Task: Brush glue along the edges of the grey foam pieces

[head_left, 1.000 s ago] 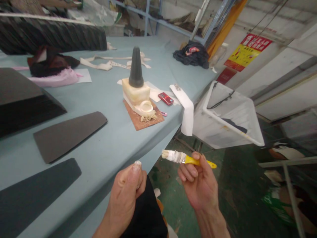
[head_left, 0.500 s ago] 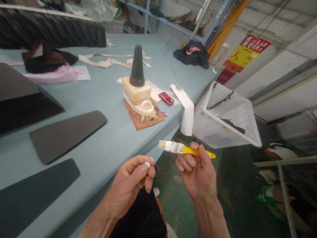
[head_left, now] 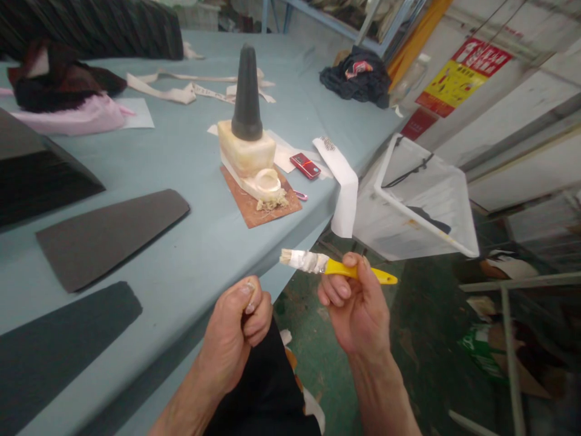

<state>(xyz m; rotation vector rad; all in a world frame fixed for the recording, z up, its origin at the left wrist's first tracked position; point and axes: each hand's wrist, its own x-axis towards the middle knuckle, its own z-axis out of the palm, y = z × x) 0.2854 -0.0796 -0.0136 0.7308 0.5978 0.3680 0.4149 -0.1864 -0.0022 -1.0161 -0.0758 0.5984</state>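
Left hand (head_left: 236,327) has curled from a loose pinch into a fist, thumb pressed to fingers; right hand (head_left: 356,306) pinches yellow-handled paintbrush (head_left: 334,267), bristles (head_left: 286,257) pointing left.

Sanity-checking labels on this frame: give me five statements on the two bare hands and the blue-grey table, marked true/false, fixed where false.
1. The bare right hand holds a flat brush with a yellow handle. True.
2. The bare, curled left hand also grips the brush. False: it is closed and apart from the brush.
3. A black tapered cone stands upright on a cream-coloured block. True.
4. A small red rectangular device lies inside the white plastic bin. False: it lies up on the blue-grey table, outside the bin.
5. A bent white strip hangs over the table edge. True.
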